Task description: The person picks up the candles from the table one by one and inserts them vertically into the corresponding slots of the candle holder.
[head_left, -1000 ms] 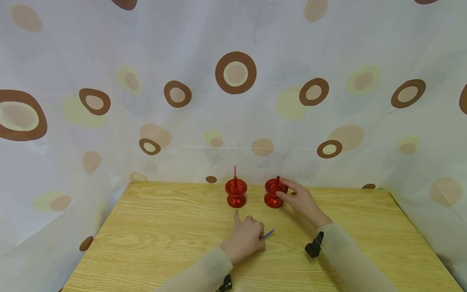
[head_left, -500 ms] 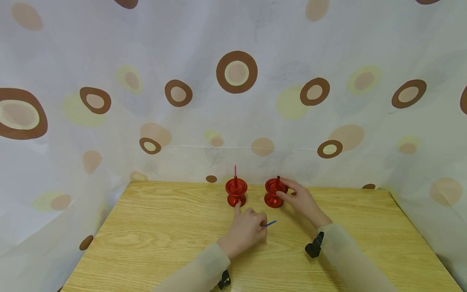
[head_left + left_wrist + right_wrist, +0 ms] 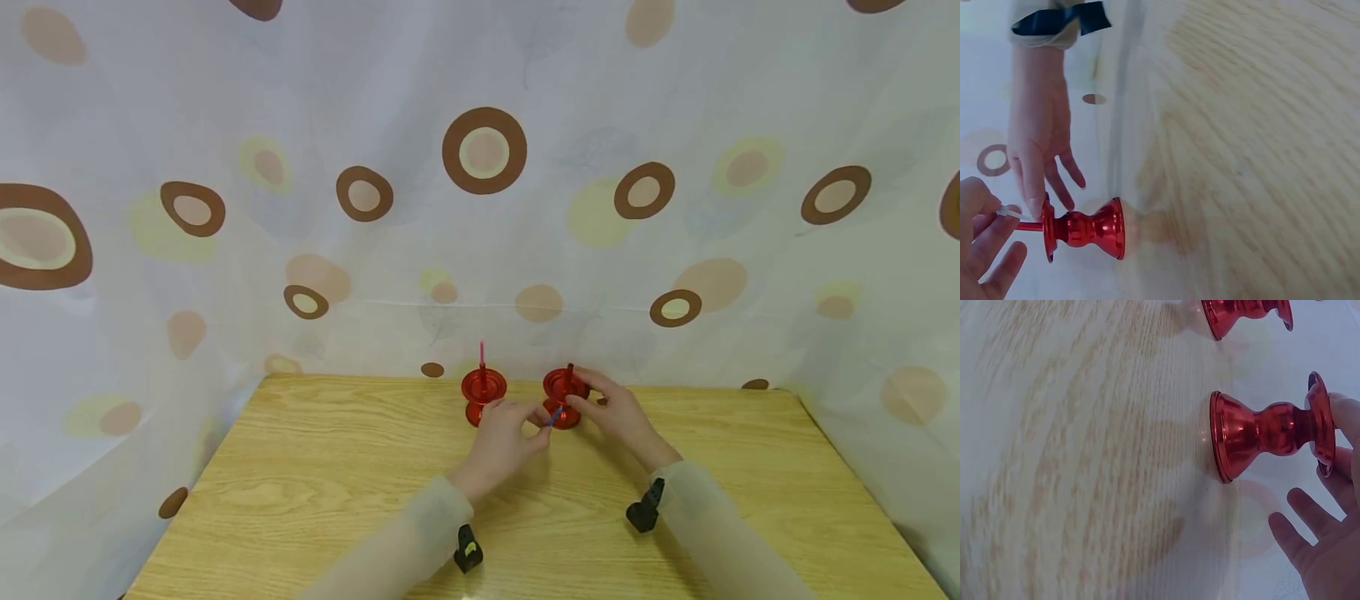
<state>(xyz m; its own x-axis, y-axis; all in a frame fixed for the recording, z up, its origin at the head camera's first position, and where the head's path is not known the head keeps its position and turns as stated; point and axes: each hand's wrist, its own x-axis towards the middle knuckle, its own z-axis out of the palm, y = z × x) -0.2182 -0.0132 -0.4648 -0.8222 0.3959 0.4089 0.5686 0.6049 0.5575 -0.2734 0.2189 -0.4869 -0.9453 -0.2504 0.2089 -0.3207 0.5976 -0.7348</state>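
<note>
Between thumb and fingertips, my left hand (image 3: 498, 443) pinches a thin blue candle (image 3: 556, 415), which looks pale in the left wrist view. The candle's free end is in front of the right red candle holder (image 3: 1244, 434), below its dish in the head view. My right hand (image 3: 621, 419) grips the rim of that holder's dish, the other fingers spread beside it. This holder stands upright, with a bare dark red tube rising from its dish. A matching left candle holder (image 3: 483, 386) carries an upright pink candle (image 3: 482, 353); my left hand partly covers its base.
Both holders stand near the back edge of a light wood table (image 3: 322, 475). Close behind rises a pale curtain (image 3: 405, 250) with brown and yellow ovals, which also borders both sides. Each wrist wears a small black camera (image 3: 643, 510).
My left hand has moved forward, bringing the blue candle from over the table to the right holder. Its outstretched index finger has drawn in. The right hand stays at the holder's rim.
</note>
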